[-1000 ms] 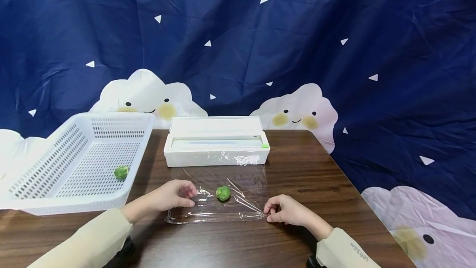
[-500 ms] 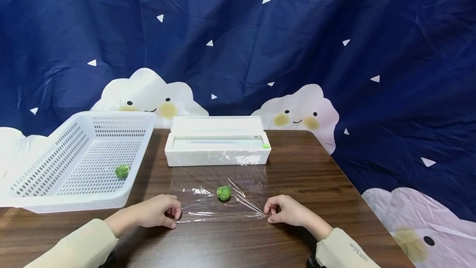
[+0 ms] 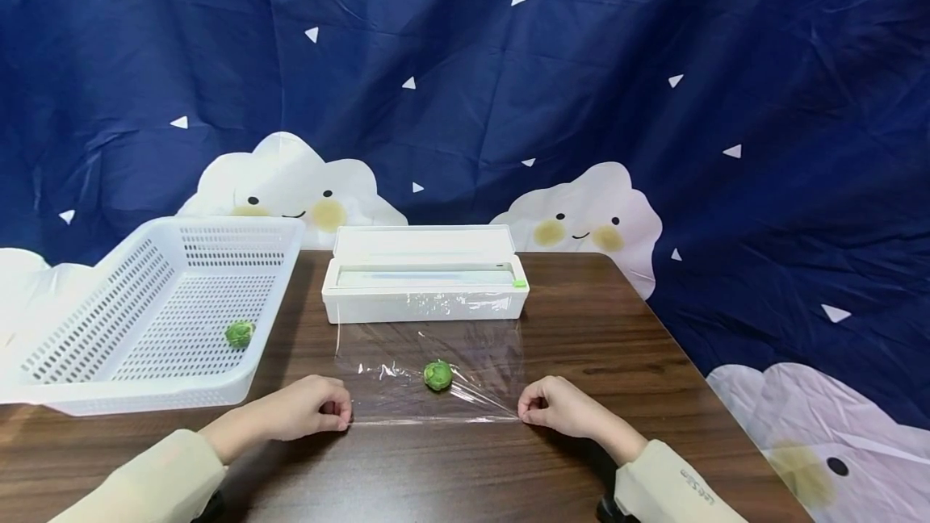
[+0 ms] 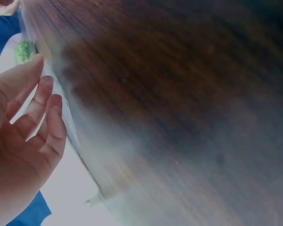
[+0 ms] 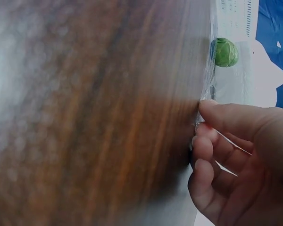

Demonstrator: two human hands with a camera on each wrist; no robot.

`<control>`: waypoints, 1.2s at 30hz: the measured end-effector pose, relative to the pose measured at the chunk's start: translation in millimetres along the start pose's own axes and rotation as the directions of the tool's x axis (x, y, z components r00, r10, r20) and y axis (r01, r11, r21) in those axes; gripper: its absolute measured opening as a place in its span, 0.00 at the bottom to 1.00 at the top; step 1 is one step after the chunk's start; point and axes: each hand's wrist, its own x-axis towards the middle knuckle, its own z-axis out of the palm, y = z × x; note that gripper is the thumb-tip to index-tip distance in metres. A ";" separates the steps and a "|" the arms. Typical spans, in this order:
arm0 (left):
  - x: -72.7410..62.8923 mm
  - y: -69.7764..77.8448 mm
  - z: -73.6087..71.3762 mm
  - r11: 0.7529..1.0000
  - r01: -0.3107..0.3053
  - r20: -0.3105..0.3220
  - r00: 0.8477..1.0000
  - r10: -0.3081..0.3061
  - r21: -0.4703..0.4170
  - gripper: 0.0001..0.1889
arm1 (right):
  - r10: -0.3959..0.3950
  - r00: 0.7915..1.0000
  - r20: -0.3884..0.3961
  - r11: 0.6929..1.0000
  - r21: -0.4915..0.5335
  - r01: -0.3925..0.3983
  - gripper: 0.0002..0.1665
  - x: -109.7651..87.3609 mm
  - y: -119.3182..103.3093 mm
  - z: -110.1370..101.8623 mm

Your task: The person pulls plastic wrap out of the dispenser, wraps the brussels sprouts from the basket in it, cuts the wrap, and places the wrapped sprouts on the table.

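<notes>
A sheet of clear plastic wrap (image 3: 395, 403) stretches over the dark wooden table from a white wrap dispenser box (image 3: 425, 310), whose lid stands up. On the sheet sits a small green Brussels sprout (image 3: 437, 375). My left hand (image 3: 308, 408) pinches the sheet's near left corner between thumb and fingers. At the near right corner my right hand (image 3: 558, 407) pinches the film, with creases running from its fingertips towards the sprout. The near edge of the sheet runs straight between both hands. In the right wrist view the sprout (image 5: 226, 52) shows beyond the thumb.
To the left stands a white perforated plastic basket (image 3: 254, 370) with another Brussels sprout (image 3: 239, 334) inside. The dispenser has a small green slider (image 3: 519, 283) at its right end. A blue curtain (image 3: 465, 63) with clouds hangs behind the table (image 3: 450, 474).
My left hand has moved left and towards me to the near left corner and now pinches the film. The near edge has become straight and taut. My right hand has stayed almost still.
</notes>
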 end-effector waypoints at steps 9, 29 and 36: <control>-1.0 1.1 -1.9 0.996 0.082 -0.076 0.994 -0.083 -0.022 0.09 | -0.005 0.999 0.033 1.000 -0.021 0.005 0.10 -1.4 0.9 -1.8; 8.0 0.0 -1.4 0.954 0.262 -0.266 0.919 -0.292 -0.142 0.07 | 0.068 0.984 -0.164 0.996 0.070 -0.057 0.10 9.3 2.2 -10.0; 15.2 -2.5 -1.0 0.934 0.308 -0.312 0.882 -0.352 -0.182 0.07 | 0.095 0.981 -0.172 0.991 0.112 -0.076 0.09 17.4 3.3 -15.4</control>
